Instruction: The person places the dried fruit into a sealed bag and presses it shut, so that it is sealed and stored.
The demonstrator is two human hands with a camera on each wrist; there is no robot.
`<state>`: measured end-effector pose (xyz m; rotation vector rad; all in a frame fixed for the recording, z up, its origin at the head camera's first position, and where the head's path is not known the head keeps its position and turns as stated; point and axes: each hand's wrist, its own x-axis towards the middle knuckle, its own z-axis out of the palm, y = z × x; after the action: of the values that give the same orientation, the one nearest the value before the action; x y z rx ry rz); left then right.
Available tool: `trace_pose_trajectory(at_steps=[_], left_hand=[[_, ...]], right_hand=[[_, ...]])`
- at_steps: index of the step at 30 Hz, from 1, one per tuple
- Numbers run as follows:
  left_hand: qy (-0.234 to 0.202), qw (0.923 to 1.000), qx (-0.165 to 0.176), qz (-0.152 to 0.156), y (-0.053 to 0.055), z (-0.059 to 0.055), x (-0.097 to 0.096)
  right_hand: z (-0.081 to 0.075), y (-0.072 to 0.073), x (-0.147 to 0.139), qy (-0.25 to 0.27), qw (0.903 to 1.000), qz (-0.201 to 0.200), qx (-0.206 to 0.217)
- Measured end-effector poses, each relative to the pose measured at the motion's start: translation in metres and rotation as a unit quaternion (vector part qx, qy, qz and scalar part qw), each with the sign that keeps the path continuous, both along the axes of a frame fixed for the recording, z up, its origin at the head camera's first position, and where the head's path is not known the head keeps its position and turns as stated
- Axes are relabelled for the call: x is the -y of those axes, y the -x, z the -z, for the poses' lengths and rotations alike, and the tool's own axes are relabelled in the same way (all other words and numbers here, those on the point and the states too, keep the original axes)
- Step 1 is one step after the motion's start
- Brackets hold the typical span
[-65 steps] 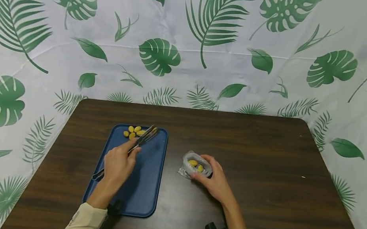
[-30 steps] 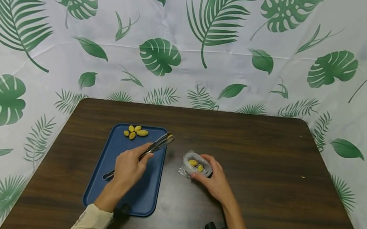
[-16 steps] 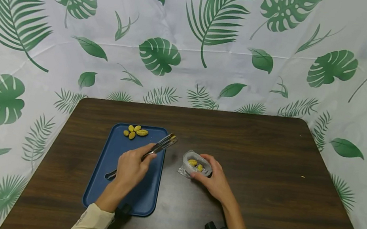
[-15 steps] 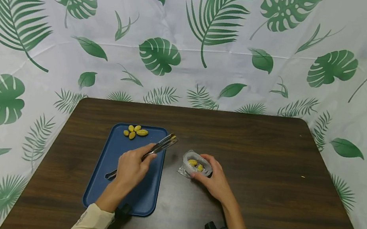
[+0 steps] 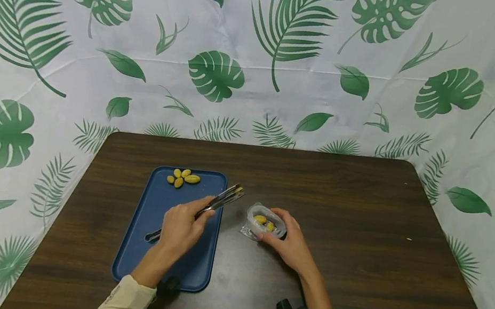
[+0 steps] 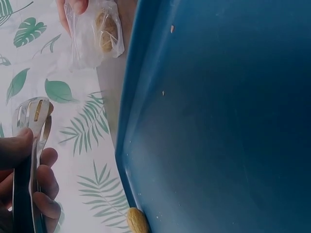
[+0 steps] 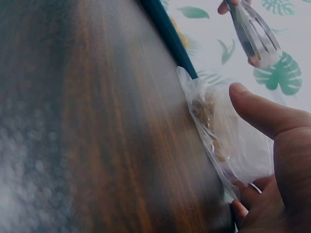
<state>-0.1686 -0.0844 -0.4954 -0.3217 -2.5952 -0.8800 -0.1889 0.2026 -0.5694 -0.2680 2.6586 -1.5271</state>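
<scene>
My left hand (image 5: pixel 183 224) grips a pair of metal tongs (image 5: pixel 220 200) above the right side of a blue tray (image 5: pixel 203 266). Between the slotted tips, in the left wrist view, shows a bit of a brownish piece (image 6: pixel 51 108). The tips point toward a clear plastic bag (image 5: pixel 251 232), which stands with its mouth spread on the table. My right hand (image 5: pixel 292 244) holds the bag by its right side, thumb in front and fingers behind. Inside lie yellow-brown oval pieces (image 5: pixel 260 220). Several similar yellow oval pieces (image 5: pixel 192 179) sit at the tray's far end.
The tray lies on a dark wood table (image 5: pixel 363 221), left of the bag. Small crumbs (image 6: pixel 164 93) dot the tray, and a tiny pale scrap (image 5: pixel 409 239) lies on the table at right. A leaf-print cloth (image 5: pixel 315 35) hangs behind the table.
My left hand has carried the tongs rightward, from over the oval pieces at the tray's far end to past its right rim, nearer the bag. My right hand and the bag stay put.
</scene>
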Motion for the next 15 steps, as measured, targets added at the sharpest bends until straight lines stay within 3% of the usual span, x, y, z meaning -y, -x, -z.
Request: trace_pose_trajectory(at_steps=[15], left_hand=[[0.008, 0.9998, -0.002, 0.019, -0.0008, 0.0012, -0.01]], right_hand=[[0.0026, 0.0, -0.0011, -0.004, 1.0, -0.002, 0.0]])
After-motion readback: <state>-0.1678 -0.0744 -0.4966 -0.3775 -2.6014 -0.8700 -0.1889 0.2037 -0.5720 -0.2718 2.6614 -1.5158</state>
